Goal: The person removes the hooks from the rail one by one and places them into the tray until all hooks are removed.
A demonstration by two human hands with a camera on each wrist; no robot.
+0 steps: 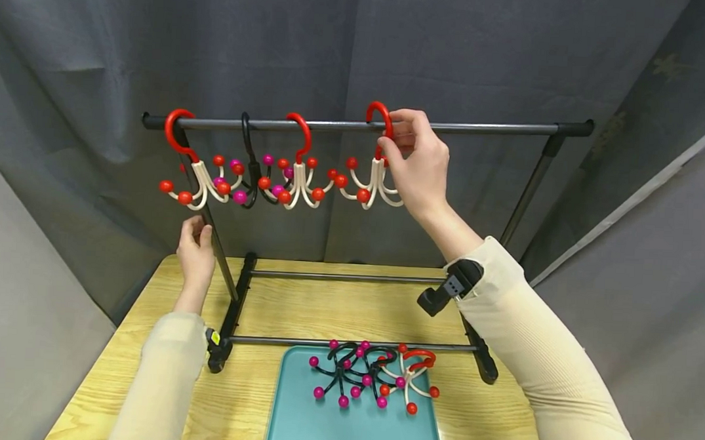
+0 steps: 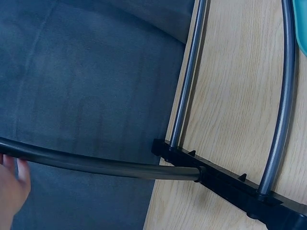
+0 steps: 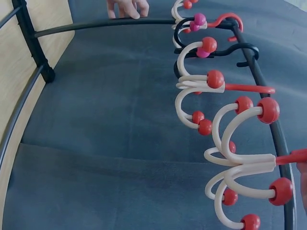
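Observation:
My right hand (image 1: 421, 160) pinches the red hook of a white several-armed hanger (image 1: 377, 175) with red ball tips. Its hook arches over the top rail (image 1: 486, 128), and in the right wrist view the hanger's white arms (image 3: 254, 163) spread beside the rail. Left of it hang another white hanger with a red hook (image 1: 300, 178), a black hanger with pink balls (image 1: 254, 170), and a third white one (image 1: 202, 177). My left hand (image 1: 196, 252) is at the left upright post (image 1: 223, 260), loosely bent fingers right against it; the post hides some fingertips in the left wrist view.
A blue-green tray (image 1: 349, 436) lies at the table's front, bearing two black hangers (image 1: 340, 374) and a white one with a red hook (image 1: 409, 377). The rack's black feet (image 1: 219, 355) and lower bars (image 1: 353, 343) stand on the wooden table (image 1: 232, 405). Grey curtains (image 1: 395, 51) hang behind.

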